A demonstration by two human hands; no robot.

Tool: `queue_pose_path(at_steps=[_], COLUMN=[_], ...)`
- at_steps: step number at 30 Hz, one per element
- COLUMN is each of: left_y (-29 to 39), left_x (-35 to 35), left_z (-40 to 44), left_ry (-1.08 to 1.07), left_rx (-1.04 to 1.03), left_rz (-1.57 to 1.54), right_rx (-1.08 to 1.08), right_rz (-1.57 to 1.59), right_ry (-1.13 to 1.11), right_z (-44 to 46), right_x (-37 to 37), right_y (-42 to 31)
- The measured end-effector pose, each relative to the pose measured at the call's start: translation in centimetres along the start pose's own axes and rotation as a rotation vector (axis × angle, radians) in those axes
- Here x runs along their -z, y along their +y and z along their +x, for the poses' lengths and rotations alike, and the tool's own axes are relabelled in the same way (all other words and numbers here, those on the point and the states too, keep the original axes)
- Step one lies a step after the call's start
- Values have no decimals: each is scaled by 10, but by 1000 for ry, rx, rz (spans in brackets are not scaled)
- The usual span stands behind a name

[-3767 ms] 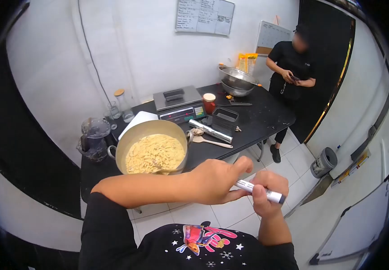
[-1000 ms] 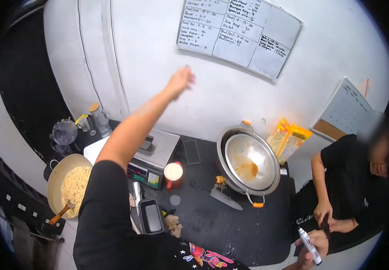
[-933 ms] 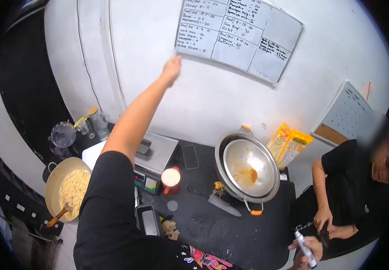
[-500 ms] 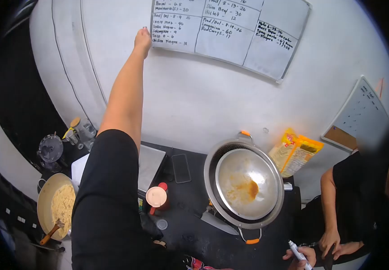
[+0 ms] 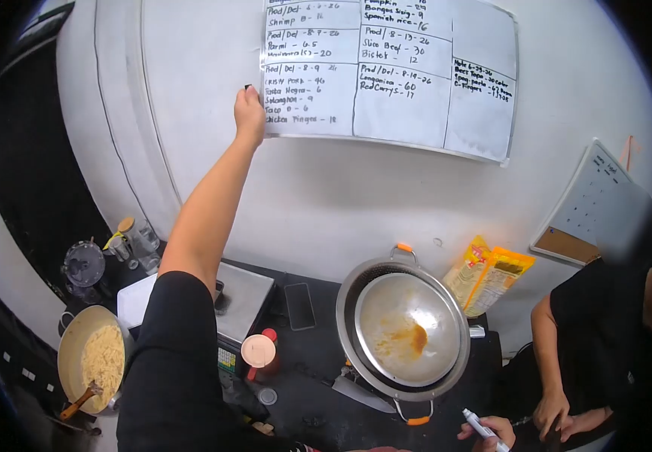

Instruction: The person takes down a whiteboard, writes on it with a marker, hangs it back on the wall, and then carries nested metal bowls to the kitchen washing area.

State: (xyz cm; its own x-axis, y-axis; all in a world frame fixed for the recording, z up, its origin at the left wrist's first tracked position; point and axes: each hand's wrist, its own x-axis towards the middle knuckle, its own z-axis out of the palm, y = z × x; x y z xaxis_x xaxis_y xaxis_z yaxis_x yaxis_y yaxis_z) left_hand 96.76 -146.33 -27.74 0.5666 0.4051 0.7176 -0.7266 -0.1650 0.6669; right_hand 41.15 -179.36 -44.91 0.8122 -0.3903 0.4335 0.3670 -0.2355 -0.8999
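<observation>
My left hand [image 5: 249, 114] is raised at the left edge of a whiteboard [image 5: 401, 113] covered in handwritten lists. Its fingers are closed, and a small dark bit shows at the fingertips, too small to name. Whether the hand grips the board's frame I cannot tell. Low in the picture, my right hand [image 5: 497, 434] holds a white marker [image 5: 482, 429], which tilts up to the left. The marker is well below the board and apart from it.
On the dark table [image 5: 303, 399] stand a steel colander [image 5: 346, 339] with a bowl [image 5: 393, 316] inside, a knife [image 5: 363, 393], a phone [image 5: 300, 306], a red mug [image 5: 259, 352] and a scale [image 5: 243, 301]. A pot [image 5: 66, 365] of food stands left. A co-worker's hands [image 5: 555, 414] are close right.
My view has tilted upward, so more of the whiteboard shows. My left hand stays by the board's left edge. My right hand with the marker has shifted slightly left.
</observation>
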Motion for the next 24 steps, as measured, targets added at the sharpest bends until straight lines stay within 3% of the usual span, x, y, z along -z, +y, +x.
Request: queue_pose_path(at_steps=[4,10,16,19,24], left_y=[16,21,47,71,110], left_x=[1,10,8,9,1], left_z=[-16,-19,-37,-49,-51], left_ry=[19,-191,-146,-137,-7], left_rx=[16,127,137,194,78], left_rz=[8,-149,-93,-257,-174], right_rx=[35,75,91,100,124], right_rz=[-2,-41,-96,-120,-159], right_ry=[6,51,78,79,94], right_z=[-14,-43,-68,-81,-103], right_x=[4,11,14,20,21], right_y=[-16,-37,-61,-67,-82])
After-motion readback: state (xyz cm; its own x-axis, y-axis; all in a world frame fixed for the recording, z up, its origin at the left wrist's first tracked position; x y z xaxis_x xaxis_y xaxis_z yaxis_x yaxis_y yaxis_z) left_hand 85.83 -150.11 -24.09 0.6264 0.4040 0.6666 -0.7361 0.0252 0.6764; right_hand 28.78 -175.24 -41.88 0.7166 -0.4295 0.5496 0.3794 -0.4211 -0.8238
